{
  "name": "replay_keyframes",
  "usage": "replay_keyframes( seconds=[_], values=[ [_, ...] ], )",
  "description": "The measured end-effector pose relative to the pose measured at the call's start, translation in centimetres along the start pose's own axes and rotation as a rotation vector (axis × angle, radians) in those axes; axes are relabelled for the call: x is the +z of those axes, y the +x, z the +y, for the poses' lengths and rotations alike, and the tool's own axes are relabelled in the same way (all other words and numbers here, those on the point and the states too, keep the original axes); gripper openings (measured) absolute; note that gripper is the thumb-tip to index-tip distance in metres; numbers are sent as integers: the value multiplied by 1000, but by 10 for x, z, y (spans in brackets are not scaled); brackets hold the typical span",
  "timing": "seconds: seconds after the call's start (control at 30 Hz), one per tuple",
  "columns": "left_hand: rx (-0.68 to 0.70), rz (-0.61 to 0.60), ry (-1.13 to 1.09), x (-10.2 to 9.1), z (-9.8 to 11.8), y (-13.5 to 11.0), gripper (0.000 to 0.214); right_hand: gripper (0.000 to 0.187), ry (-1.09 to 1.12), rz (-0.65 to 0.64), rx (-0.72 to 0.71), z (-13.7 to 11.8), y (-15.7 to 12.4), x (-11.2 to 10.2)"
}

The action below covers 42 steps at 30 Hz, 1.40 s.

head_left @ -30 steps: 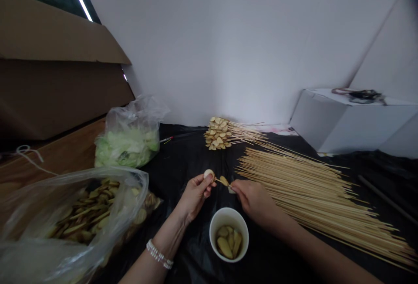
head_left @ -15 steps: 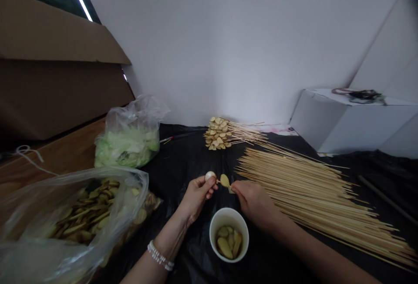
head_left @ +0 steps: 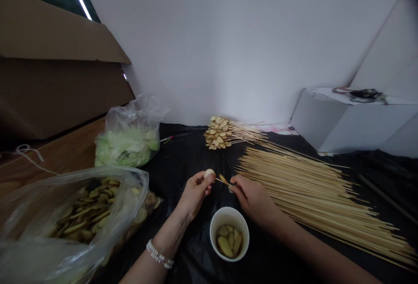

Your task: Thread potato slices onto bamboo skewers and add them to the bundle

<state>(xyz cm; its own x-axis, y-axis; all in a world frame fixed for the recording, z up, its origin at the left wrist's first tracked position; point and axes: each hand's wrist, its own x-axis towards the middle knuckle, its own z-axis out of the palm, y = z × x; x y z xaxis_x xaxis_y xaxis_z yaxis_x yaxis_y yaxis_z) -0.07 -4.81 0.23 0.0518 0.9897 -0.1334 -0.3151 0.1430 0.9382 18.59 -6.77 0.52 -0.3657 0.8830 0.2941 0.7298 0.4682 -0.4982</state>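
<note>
My left hand (head_left: 195,193) pinches a pale round slice (head_left: 209,173) between thumb and fingers. My right hand (head_left: 253,200) grips the end of a thin bamboo skewer (head_left: 223,181), which carries a yellowish slice (head_left: 223,179) near its tip, edge-on to me. The skewer's tip points at the pale slice, close to it. Below my hands stands a white cup (head_left: 229,217) holding several pale slices in brownish liquid. A loose pile of bamboo skewers (head_left: 313,201) lies just right of my right hand.
A plastic bag of sliced pieces (head_left: 88,210) lies at the left, with a bag of pale green leaves (head_left: 127,144) behind it. A bundle of finished slice skewers (head_left: 217,133) sits ahead on black plastic sheeting (head_left: 186,153). A white box (head_left: 355,123) stands at the right.
The yellowish slice on the skewer has turned from face-on to edge-on, and the skewer now tilts lower toward my right hand. My left hand has shifted slightly.
</note>
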Motion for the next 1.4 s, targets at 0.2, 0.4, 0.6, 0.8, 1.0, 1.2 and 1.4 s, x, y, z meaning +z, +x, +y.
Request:
replay_keyframes(
  seconds=[0.2,0.4,0.6,0.8,1.0,1.2,1.4],
  values=[
    [13,16,11,2,0,-1,37,28,-27,-41,-44,2,-1,0],
    [12,-11,30,2,0,-1,39,28,-20,-58,-32,4,2,-1],
    [5,-4,10,1,-1,0,35,28,12,-64,-57,4,3,-4],
    [-3,9,30,2,-3,-2,37,30,-98,-27,-48,1,-1,-1],
    [-12,-20,39,2,-2,-2,37,29,-73,-64,-38,-1,-1,-1],
    [-21,-43,23,3,0,-4,35,28,-38,-47,-34,-2,-1,-2],
    [-14,-25,48,1,-3,-2,37,29,-55,-17,-42,0,-1,2]
  ],
)
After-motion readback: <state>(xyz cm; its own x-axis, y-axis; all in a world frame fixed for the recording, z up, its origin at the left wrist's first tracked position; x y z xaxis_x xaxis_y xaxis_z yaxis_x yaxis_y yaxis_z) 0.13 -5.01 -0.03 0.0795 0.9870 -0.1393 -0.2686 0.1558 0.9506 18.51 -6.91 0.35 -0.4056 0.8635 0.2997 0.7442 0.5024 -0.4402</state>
